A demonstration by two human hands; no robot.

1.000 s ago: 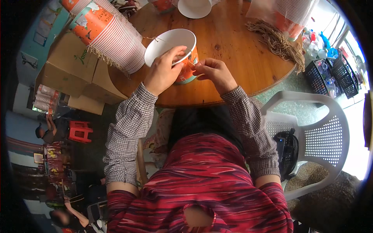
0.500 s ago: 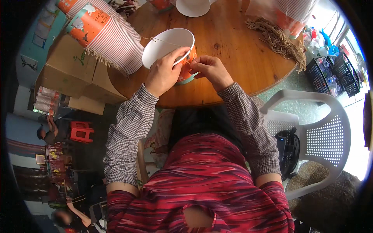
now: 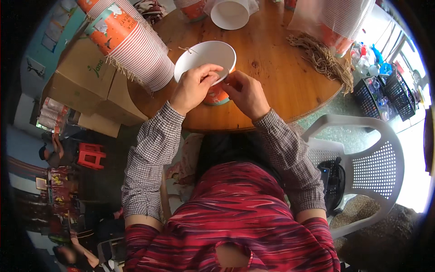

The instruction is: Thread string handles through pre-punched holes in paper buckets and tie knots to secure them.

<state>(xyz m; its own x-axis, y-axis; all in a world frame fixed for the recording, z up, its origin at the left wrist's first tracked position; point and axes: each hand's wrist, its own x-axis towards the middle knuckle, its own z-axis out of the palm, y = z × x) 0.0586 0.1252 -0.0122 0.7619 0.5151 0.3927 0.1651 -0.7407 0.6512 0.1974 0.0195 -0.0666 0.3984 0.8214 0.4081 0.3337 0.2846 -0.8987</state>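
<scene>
An orange paper bucket [image 3: 216,96] with a white inside and a teal base stands tilted on the table before me. A thin tan string [image 3: 186,49] shows at the far left of its rim. My left hand [image 3: 194,89] is closed on the near rim, its index finger and thumb reaching over into the mouth. Against the rim's right side, my right hand [image 3: 248,94] has thumb and fingers pinched together. What lies between those right fingertips is hidden.
A tall stack of matching buckets [image 3: 131,52] leans at the left. Behind stands another white-mouthed bucket [image 3: 230,14]. A bundle of tan strings [image 3: 324,59] and bagged buckets [image 3: 337,27] are at the right. Cardboard boxes [image 3: 81,75] and a white chair [image 3: 353,158] flank the round table [image 3: 276,90].
The string stretched across the bucket's mouth no longer shows there; only a short piece remains visible at the far rim. My right fingers have moved up against the rim. The whole view has shifted slightly.
</scene>
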